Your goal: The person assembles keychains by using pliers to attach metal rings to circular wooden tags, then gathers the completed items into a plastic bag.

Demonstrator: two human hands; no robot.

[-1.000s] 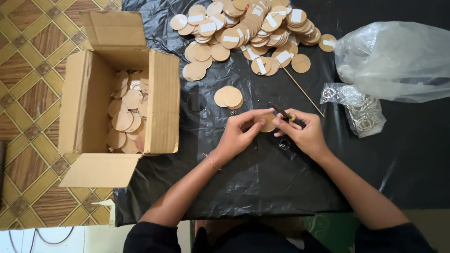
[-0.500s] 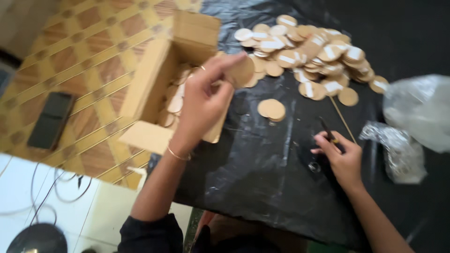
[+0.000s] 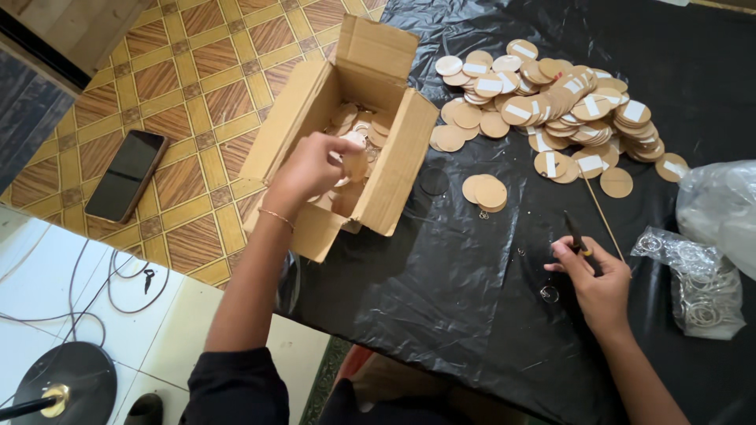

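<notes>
Holding a round tan disc (image 3: pixel 356 164) pinched in its fingertips, the left hand (image 3: pixel 309 169) hangs over the open cardboard box (image 3: pixel 394 169), which contains more discs. The right hand (image 3: pixel 597 282) rests on the black plastic sheet (image 3: pixel 441 291), fingers closed around a thin dark tool (image 3: pixel 576 236). A heap of discs (image 3: pixel 551 102) lies beyond; a bag of metal rings (image 3: pixel 697 287) sits just beside the right hand.

A dark phone (image 3: pixel 126 175) lies on the patterned floor (near white cables (image 3: pixel 94 275)), beside a black plastic sheet (image 3: pixel 441 291).
</notes>
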